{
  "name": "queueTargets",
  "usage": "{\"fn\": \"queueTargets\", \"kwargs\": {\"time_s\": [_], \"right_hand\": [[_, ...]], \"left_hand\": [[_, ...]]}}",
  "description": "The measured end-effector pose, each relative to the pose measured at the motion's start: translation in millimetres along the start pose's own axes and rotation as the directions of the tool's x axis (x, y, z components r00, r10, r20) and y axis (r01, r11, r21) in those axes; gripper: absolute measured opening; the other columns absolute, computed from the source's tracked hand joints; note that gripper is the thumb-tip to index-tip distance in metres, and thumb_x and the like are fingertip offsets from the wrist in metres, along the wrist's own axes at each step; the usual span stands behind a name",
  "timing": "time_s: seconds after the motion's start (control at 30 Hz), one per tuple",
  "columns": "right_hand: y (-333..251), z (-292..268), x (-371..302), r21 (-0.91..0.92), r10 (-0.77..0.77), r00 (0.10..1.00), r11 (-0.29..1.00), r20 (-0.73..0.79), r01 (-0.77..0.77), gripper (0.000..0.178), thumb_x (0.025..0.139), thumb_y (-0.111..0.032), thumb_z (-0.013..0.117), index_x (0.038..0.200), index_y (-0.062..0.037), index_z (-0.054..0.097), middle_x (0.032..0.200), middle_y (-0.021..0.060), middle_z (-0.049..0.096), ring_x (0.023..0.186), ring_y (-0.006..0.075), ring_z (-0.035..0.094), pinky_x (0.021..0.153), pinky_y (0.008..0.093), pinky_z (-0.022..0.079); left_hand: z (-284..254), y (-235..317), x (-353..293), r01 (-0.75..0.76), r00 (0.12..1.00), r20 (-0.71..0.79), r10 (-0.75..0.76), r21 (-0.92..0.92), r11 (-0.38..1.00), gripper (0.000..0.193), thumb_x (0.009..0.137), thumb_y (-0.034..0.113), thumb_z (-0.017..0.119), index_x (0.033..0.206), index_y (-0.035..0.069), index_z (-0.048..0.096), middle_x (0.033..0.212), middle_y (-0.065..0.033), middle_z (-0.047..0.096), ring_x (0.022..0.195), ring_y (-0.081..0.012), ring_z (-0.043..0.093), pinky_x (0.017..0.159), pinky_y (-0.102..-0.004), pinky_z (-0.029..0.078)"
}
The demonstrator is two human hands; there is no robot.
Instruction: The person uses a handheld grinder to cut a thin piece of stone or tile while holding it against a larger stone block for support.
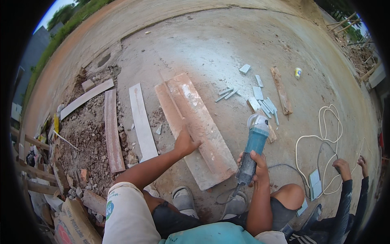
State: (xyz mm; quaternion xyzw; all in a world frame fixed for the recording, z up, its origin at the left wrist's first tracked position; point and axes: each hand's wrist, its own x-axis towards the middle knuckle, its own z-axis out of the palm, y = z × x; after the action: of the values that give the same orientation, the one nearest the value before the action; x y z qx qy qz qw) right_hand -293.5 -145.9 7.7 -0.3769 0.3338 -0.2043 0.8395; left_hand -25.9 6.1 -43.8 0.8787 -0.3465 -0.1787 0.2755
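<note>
My right hand (260, 164) is wrapped round the body of a blue-green angle grinder (256, 140). The grinder's round guard and disc end points away from me, and a dark cord leaves its near end. Ahead of my feet lies a long concrete slab (209, 134), coated in reddish dust. My left hand (187, 143) is closed over the near part of a long, thin reddish strip (172, 99) that lies along the slab, its thumb stretched to the right. The fingertips are hidden behind the hand. The grinder is apart from the strip, to its right.
Pale long strips (142, 122) lie left of the slab, beside rubble (81, 138). Cut blue-grey tile pieces (258, 92) and a wooden piece (281, 90) lie beyond the grinder. A white cord (298, 150) loops at right, near another person's hands (342, 168). A small cup (298, 73) stands farther off.
</note>
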Motion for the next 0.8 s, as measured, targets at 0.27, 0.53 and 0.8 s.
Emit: {"fn": "queueTargets", "kwargs": {"time_s": [0.27, 0.53, 0.8], "right_hand": [[4.2, 2.7, 4.7, 0.055, 0.037, 0.999, 0.998, -0.021, -0.036, 0.046, 0.086, -0.034, 0.067, 0.100, 0.0092, 0.061, 0.080, 0.0182, 0.067, 0.064, 0.0223, 0.067, 0.057, 0.0339, 0.057], [-0.4, 4.4, 1.0, 0.009, 0.044, 0.999, 0.999, -0.015, -0.044, 0.053, 0.086, -0.041, 0.066, 0.101, 0.0088, 0.062, 0.082, 0.0185, 0.068, 0.068, 0.0248, 0.069, 0.063, 0.0344, 0.058], [-9.7, 8.3, -8.4, 0.056, 0.026, 1.000, 0.998, 0.012, -0.026, 0.046, 0.085, -0.033, 0.067, 0.101, 0.0097, 0.060, 0.083, 0.0188, 0.066, 0.066, 0.0234, 0.067, 0.059, 0.0339, 0.058]], "left_hand": [[-37.8, -40.5, 48.9, -0.260, 0.919, 0.341, 0.196, 0.153, 0.953, 0.034, 0.086, 0.010, 0.055, 0.118, -0.001, 0.056, 0.108, -0.0226, 0.061, 0.095, -0.0433, 0.059, 0.086, -0.0528, 0.046], [-72.5, -35.4, 85.0, -0.439, 0.898, 0.240, 0.368, 0.509, 0.740, 0.032, 0.081, 0.000, 0.056, 0.113, 0.003, 0.061, 0.124, -0.0184, 0.054, 0.111, -0.0342, 0.056, 0.092, -0.0463, 0.044], [-52.9, -46.3, 119.3, -0.422, 0.898, 0.191, 0.396, 0.624, 0.658, 0.041, 0.082, -0.001, 0.057, 0.122, 0.009, 0.055, 0.143, -0.0183, 0.043, 0.139, -0.0335, 0.036, 0.103, -0.0427, 0.038]]}}
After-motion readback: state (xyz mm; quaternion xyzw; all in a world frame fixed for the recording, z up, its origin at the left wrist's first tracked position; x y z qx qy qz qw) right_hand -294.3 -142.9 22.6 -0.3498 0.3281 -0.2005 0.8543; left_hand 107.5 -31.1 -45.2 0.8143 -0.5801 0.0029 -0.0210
